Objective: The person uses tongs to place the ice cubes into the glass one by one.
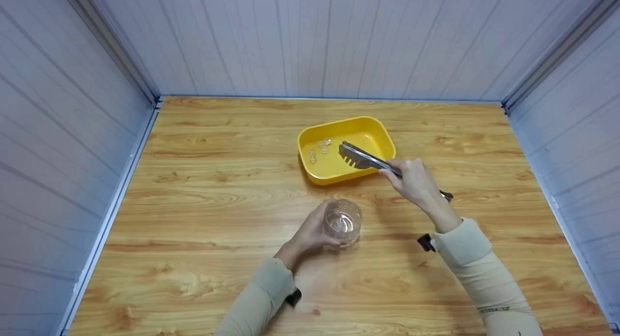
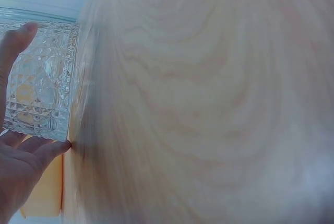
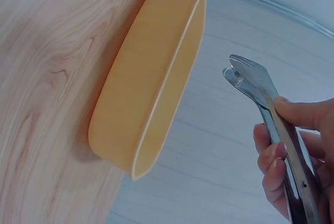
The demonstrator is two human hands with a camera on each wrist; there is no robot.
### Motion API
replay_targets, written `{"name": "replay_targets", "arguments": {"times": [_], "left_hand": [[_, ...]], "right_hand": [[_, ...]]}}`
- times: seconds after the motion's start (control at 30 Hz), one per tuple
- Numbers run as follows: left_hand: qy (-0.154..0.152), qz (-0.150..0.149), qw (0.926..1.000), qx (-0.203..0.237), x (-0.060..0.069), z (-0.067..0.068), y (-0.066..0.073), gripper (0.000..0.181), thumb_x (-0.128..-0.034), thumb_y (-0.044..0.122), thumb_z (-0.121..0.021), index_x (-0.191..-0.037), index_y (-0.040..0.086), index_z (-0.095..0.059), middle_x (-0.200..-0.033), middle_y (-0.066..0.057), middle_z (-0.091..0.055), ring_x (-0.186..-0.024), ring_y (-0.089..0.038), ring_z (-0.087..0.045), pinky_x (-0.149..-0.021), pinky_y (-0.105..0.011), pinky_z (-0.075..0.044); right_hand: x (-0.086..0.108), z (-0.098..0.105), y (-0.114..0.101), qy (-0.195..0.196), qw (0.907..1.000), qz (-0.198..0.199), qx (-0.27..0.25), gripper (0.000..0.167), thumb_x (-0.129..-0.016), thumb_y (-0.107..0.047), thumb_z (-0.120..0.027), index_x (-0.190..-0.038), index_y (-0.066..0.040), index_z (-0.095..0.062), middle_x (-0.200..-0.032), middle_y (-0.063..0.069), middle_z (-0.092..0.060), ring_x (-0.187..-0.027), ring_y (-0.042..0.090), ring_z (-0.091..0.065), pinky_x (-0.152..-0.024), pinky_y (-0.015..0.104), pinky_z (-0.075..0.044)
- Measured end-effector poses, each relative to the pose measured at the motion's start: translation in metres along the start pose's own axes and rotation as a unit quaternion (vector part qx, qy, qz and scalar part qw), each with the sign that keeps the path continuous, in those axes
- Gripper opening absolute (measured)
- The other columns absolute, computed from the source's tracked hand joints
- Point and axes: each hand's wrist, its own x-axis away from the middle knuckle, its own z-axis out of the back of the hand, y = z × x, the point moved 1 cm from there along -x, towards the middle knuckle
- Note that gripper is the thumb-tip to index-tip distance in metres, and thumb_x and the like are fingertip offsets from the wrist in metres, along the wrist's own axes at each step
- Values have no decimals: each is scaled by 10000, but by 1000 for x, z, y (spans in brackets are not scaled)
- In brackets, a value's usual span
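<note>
Watching closely now, we see the left hand [image 1: 311, 230] curled round a clear, cut-pattern glass tumbler [image 1: 344, 222], on or just above the wooden bench [image 1: 218, 220]; it looks rigid, slick and breakable, so we'd hold its textured side; the right hand [image 1: 415, 183] wraps silver metal tongs [image 1: 362, 158], stiff and light, we reckon, gripped along their shanks; their head hangs over a yellow, rounded-rectangular tray [image 1: 324, 174]; small clear pieces [image 1: 312, 157], likely slippery, lie left of the tips, beyond the left hand.
</note>
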Motion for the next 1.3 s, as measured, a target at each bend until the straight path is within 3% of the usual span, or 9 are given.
{"name": "replay_targets", "arguments": {"times": [0.3, 0.4, 0.67, 0.9, 1.03, 1.3], "left_hand": [[17, 15, 10000, -13, -2, -6, -33, 920, -498, 152, -851, -1282, 126, -369, -1223, 24, -485, -1135, -131, -437, -999, -312, -317], [33, 2, 10000, 21, -2, -6, -31, 915, -494, 131, -850, -1275, 115, -375, -1214, 17, -494, -1127, -134, -444, -995, -307, -322], [-6, 65, 9999, 103, -1, -1, 2, 867, -491, -45, -809, -1237, -50, -367, -1190, -192, -487, -1110, -328, -452, -982, -383, -344], [20, 74, 9999, -93, -1, -6, -32, 938, -462, 69, -840, -1272, 79, -367, -1212, -29, -494, -1119, -169, -453, -985, -322, -339], [32, 141, 9999, -93, -1, -6, -33, 932, -464, 75, -843, -1268, 116, -374, -1210, 8, -491, -1122, -136, -447, -991, -293, -327], [23, 214, 9996, -159, -1, -5, -33, 943, -465, 89, -846, -1279, 114, -369, -1225, 0, -483, -1125, -142, -444, -991, -301, -327]], "right_hand": [[21, 8, -8, 142, 9994, 277, -128, 113, -815, -158, -633, -840, -50, -657, -561, -11, -522, -423, 64, -383, -353, 199, -304], [27, 10, -10, 132, 9995, 265, -112, 96, -816, -168, -632, -825, -74, -651, -555, -35, -503, -430, 56, -383, -359, 201, -306], [44, 15, -16, -88, 9997, 195, -144, 175, -825, -204, -621, -933, -80, -679, -567, -56, -523, -413, 34, -350, -345, 191, -292], [58, 18, -19, -124, 9995, 271, -47, 182, -798, -206, -653, -929, -86, -691, -543, -80, -495, -403, 16, -325, -353, 182, -286], [63, 18, -20, -174, 9991, 385, -6, 155, -783, -183, -668, -885, -68, -694, -539, -87, -489, -403, 4, -303, -350, 177, -263], [71, 17, -22, -561, 9979, 316, 35, 206, -801, -214, -648, -954, -83, -690, -582, -69, -552, -376, -19, -274, -319, 166, -243]]}}
